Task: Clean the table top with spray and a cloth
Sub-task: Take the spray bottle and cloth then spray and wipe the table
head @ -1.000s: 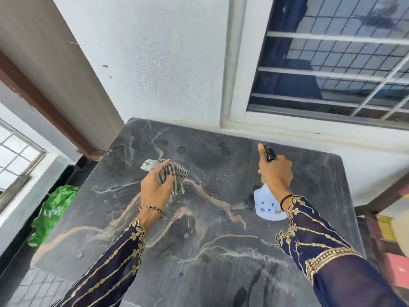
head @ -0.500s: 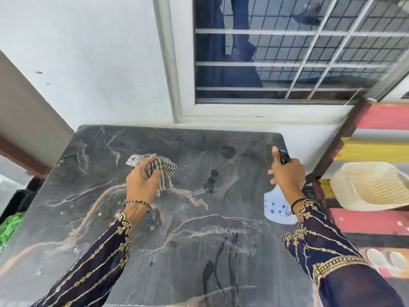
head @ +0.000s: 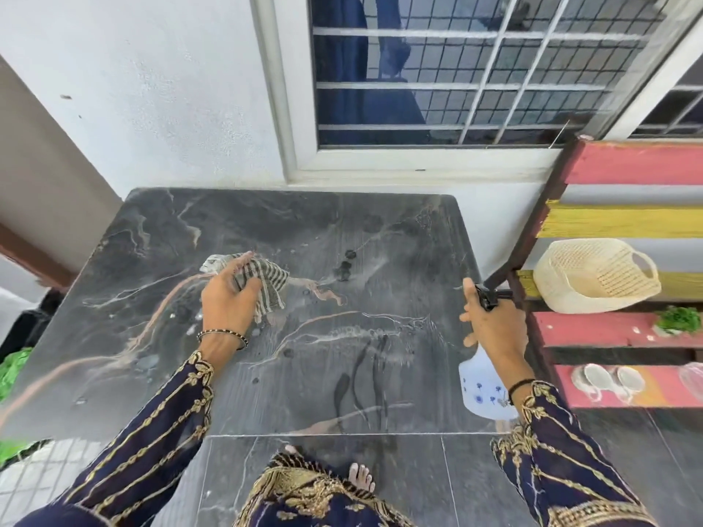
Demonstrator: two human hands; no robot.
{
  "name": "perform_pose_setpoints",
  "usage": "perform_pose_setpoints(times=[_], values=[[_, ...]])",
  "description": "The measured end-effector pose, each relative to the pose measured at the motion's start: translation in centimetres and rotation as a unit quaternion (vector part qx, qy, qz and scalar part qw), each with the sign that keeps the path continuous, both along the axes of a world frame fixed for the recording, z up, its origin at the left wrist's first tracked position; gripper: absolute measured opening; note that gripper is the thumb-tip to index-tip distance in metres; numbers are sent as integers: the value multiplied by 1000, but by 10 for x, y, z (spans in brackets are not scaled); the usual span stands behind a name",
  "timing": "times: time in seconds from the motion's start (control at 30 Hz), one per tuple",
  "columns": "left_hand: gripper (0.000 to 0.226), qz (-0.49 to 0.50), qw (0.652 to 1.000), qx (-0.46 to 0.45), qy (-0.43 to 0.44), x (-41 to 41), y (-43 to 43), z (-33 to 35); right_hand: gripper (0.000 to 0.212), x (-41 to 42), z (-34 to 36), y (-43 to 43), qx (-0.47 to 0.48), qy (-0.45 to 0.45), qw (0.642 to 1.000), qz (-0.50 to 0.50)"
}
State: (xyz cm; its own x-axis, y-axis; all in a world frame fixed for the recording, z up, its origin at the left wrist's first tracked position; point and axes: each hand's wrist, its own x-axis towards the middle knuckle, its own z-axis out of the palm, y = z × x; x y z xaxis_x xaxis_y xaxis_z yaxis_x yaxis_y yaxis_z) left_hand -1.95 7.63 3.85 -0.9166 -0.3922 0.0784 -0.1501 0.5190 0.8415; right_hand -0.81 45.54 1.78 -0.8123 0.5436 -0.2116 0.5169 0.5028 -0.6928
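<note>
Left of centre on the tabletop (head: 380, 222), the striped cloth (head: 272, 278) is gripped by the palm-down left hand (head: 228, 304). At the right edge, the spray bottle (head: 481, 386) is grasped by the right hand (head: 494, 327), nozzle aimed away, base nearest the person.

Dark marbled table top (head: 380, 230), striped cloth (head: 266, 277)
White spray bottle (head: 485, 389) with blue flowers; navy sleeves, gold embroidery

white wall (head: 171, 89); barred window (head: 380, 108); striped shelf (head: 627, 161); grey tiled floor (head: 437, 484)
</note>
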Motion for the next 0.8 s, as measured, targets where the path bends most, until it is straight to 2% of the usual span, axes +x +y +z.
perform_pose_setpoints(times=[0.13, 0.27, 0.47, 0.57, 0.8], values=[[44, 7, 1000, 4, 6, 18, -8, 3, 94, 38, 2, -2, -43, 25, 998, -46], [43, 7, 1000, 6, 14, 32, -27, 0, 105, 71, 5, -9, -33, -9, 999, -38], [45, 15, 1000, 18, 7, 68, -76, -2, 86, 122, 13, -48, -8, -26, 1000, 13], [46, 20, 1000, 15, 3, 90, -105, -1, 92, 139, 13, -79, -20, -12, 1000, -12], [44, 50, 998, 22, 5, 131, -178, 0, 89, 152, 7, -158, -26, -52, 996, 66]])
